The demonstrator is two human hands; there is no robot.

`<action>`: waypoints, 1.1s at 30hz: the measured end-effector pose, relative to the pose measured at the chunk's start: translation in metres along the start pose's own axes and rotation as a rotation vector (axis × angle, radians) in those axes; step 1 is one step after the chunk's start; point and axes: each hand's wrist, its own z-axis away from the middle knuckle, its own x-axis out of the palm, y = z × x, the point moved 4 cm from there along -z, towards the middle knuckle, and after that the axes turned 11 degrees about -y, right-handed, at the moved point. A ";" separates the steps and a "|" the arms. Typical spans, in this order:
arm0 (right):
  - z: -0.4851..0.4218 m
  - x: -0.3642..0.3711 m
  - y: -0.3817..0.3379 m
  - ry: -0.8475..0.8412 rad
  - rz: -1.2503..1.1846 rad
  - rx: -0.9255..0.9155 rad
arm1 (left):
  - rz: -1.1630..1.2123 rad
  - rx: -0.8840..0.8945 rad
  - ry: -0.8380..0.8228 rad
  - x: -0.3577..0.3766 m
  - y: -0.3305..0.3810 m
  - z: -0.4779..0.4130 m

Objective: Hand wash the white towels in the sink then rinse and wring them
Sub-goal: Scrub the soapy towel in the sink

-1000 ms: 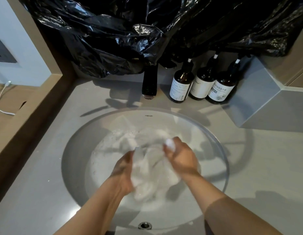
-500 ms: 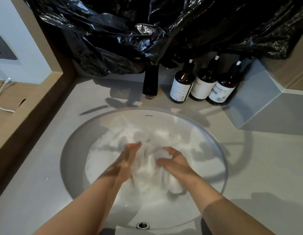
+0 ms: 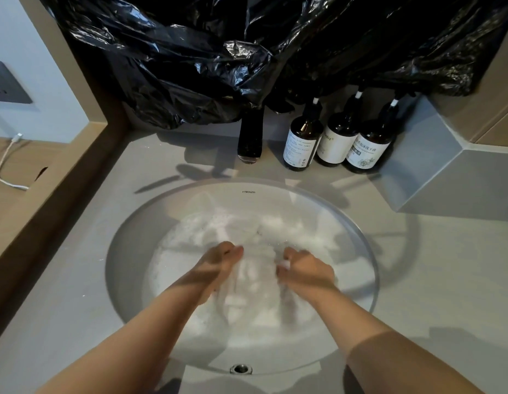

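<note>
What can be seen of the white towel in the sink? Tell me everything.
The white towel is a wet, bunched mass of soft cloth lying in foamy water in the round sink, more crumpled white cloth spreading toward the back of the basin. The left hand and right hand grip it from either side, fingers closed into its folds. Motion blur hides its edges and weave.

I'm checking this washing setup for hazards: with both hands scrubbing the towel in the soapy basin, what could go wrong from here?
1. The left hand and right hand work the white towel in suds; vigorous scrubbing could splash foam over the sink rim onto the countertop.
2. Three brown bottles stand close behind the basin and could get wet or be knocked.
3. The charging cable lies on the ledge to the left; far-flung splashes might reach it.
</note>
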 end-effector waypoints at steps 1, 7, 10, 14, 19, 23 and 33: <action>-0.003 0.001 0.003 -0.011 0.139 0.030 | -0.286 -0.013 0.063 -0.006 -0.004 -0.002; 0.005 0.020 -0.026 -0.158 0.102 -0.326 | -1.115 -0.048 0.299 -0.016 0.005 -0.001; 0.004 0.012 -0.033 -0.205 -0.058 -0.266 | -1.276 0.110 0.273 -0.016 0.026 0.000; 0.007 0.002 -0.041 -0.213 -0.280 -0.240 | -0.449 0.343 0.088 -0.015 0.036 0.008; 0.032 -0.048 -0.040 -0.040 -0.883 -0.446 | 0.174 0.571 0.009 -0.030 0.050 0.021; 0.050 -0.082 -0.039 0.172 -1.082 -0.536 | 0.037 0.493 -0.243 -0.026 0.048 0.019; 0.046 -0.026 -0.017 -0.437 -0.438 -0.241 | -0.525 0.338 -0.156 -0.021 0.031 0.009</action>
